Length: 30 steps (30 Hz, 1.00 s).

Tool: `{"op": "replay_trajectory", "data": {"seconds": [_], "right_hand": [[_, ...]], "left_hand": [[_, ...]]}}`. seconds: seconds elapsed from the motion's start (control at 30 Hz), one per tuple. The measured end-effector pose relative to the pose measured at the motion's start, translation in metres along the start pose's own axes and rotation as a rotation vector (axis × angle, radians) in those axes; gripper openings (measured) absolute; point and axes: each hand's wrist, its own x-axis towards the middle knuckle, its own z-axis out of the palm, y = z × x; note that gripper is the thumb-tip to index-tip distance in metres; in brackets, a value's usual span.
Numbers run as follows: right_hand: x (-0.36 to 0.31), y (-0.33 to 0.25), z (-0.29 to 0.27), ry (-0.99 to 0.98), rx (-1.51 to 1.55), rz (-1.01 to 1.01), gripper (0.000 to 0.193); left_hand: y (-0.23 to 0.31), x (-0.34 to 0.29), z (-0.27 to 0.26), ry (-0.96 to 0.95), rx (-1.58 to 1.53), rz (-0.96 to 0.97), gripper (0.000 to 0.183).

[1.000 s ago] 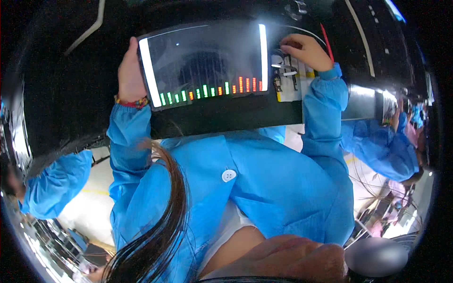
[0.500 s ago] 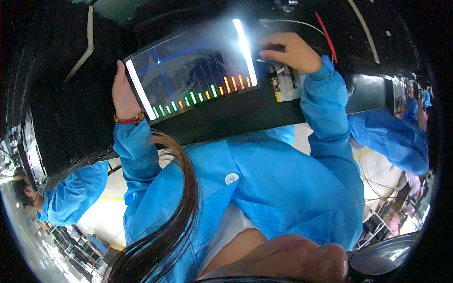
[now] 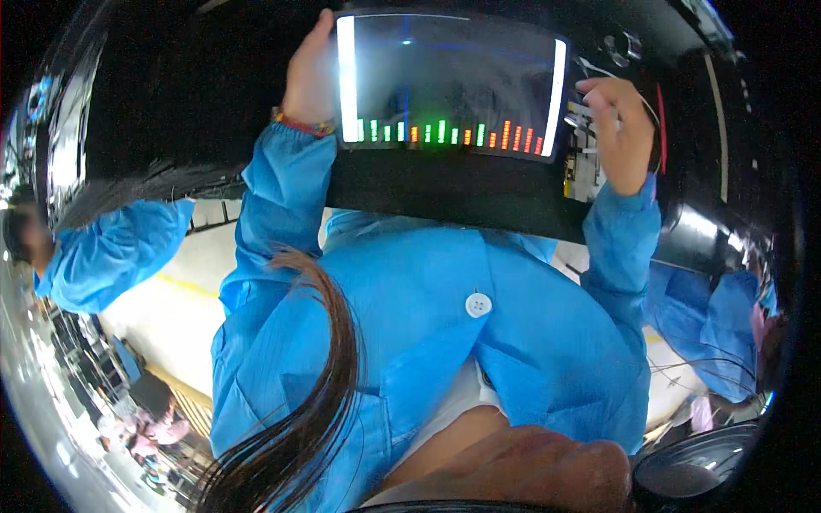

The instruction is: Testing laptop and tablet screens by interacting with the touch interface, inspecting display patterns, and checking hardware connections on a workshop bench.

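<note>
A lit display panel [image 3: 453, 85] shows white bars at both sides and a row of green, orange and red bars along its lower edge. My left hand [image 3: 310, 81] holds the panel's left edge, its fingers partly hidden behind it. Just off the right edge is my right hand [image 3: 624, 132], loosely bent, thumb and forefinger apart, and I see nothing between them. Below its fingertips lies a small white and yellow fixture [image 3: 583, 175] with dark metal parts, partly covered by the hand. A thin white cable [image 3: 603, 70] runs behind the fingers.
The dark worktop [image 3: 428, 184] lies beneath the panel. A red strip [image 3: 662, 111] and a pale strip [image 3: 720, 128] lie to the right. Shiny metal parts [image 3: 623, 47] sit at the far right. People in blue sleeves [image 3: 120, 256] are at both sides.
In the picture, the panel has shifted right and up and now looks nearly level instead of tilted; the whole view has turned too. My right hand's fingers have changed pose beside the panel.
</note>
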Motion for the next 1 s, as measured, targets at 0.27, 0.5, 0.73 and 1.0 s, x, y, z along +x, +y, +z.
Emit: {"op": "replay_trajectory", "data": {"seconds": [0.27,0.5,0.73,1.0], "right_hand": [[-0.007,-0.091,0.043,-0.236,-0.22,-0.494,0.013],[0.013,-0.001,-0.022,-0.117,0.023,0.288,0.023],[-0.004,0.085,-0.049,-0.459,-0.185,0.424,0.023],[0.008,0.099,-0.043,-0.568,-0.207,0.403,0.016]], "left_hand": [[-0.008,-0.002,0.033,0.268,0.117,0.092,0.039],[-0.009,0.002,0.027,0.197,0.048,0.034,0.038],[-0.011,0.005,0.023,0.201,0.13,0.046,0.036],[-0.008,0.001,0.04,0.277,0.185,0.068,0.042]]}}
